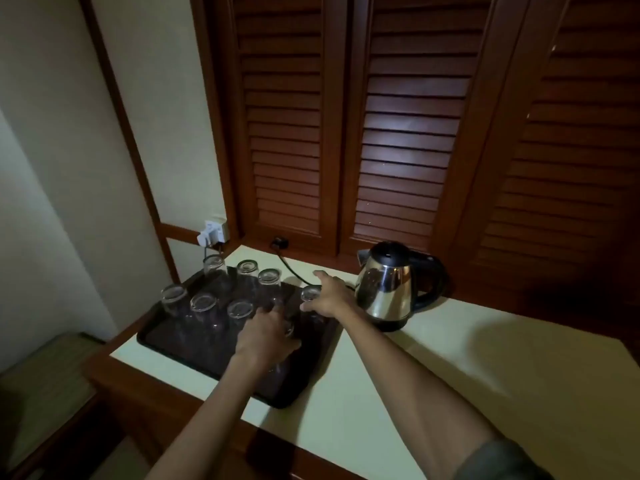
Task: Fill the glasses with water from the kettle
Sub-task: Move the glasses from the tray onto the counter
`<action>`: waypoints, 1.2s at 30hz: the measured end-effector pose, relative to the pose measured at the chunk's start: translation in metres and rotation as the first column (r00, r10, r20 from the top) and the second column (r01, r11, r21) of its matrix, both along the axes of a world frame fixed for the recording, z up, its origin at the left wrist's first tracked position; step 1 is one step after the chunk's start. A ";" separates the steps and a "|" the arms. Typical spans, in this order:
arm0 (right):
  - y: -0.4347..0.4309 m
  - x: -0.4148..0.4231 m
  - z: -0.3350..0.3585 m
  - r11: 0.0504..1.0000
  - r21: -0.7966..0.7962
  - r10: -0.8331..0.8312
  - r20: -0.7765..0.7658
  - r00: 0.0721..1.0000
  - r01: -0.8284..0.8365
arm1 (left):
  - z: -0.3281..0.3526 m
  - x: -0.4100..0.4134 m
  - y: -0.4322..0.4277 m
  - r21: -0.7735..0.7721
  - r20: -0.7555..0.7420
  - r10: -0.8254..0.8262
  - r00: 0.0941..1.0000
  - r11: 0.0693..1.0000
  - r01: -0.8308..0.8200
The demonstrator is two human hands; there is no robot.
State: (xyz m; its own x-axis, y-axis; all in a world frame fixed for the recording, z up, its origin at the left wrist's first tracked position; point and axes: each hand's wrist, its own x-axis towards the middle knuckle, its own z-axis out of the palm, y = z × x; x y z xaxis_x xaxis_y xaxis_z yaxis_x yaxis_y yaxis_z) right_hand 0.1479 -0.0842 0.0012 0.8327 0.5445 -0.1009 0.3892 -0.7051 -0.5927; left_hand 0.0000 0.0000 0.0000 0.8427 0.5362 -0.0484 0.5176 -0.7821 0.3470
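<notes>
A dark tray (194, 344) on the pale counter holds several clear glasses (202, 304) in two rows. My left hand (266, 336) reaches over the tray's near right part, its fingers curled over a glass (289, 329) that it mostly hides. My right hand (330, 296) is at the tray's far right corner, thumb and fingers round another glass (309, 292). A steel kettle (388, 285) with a black lid and handle stands on its base just to the right of my right hand, spout pointing left.
The kettle's black cord (289, 268) runs behind the tray to the wall. A white plug adapter (213, 233) sits in the corner. Louvred wooden doors (398, 133) rise behind the counter (433, 375). A lower surface (45, 375) lies to the left.
</notes>
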 end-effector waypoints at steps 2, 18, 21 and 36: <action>0.004 0.001 -0.004 1.000 -0.014 -0.015 0.024 1.000 0.015 | 0.001 0.002 0.007 -0.006 0.026 -0.011 1.000 1.000 0.011; 0.006 0.018 -0.005 0.985 0.171 -0.016 -0.021 1.000 0.019 | 0.046 -0.004 0.017 0.016 -0.074 0.050 0.996 0.999 -0.049; -0.005 0.016 -0.008 0.931 0.345 -0.066 -0.169 0.983 0.122 | 0.045 -0.011 0.023 -0.146 -0.032 0.075 0.997 0.986 -0.079; -0.157 -0.041 -0.021 0.142 0.504 0.536 -0.763 0.362 0.852 | -0.044 -0.060 -0.026 -0.875 0.132 0.311 0.941 -0.409 0.258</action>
State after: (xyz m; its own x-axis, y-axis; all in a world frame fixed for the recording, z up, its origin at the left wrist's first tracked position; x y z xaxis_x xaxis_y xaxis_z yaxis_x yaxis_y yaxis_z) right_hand 0.1071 -0.2409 -0.0196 0.7269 0.6077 -0.3200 -0.6843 0.6017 -0.4118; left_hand -0.0596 -0.0260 -0.0439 0.9421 0.0017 -0.3353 0.2093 0.7784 0.5918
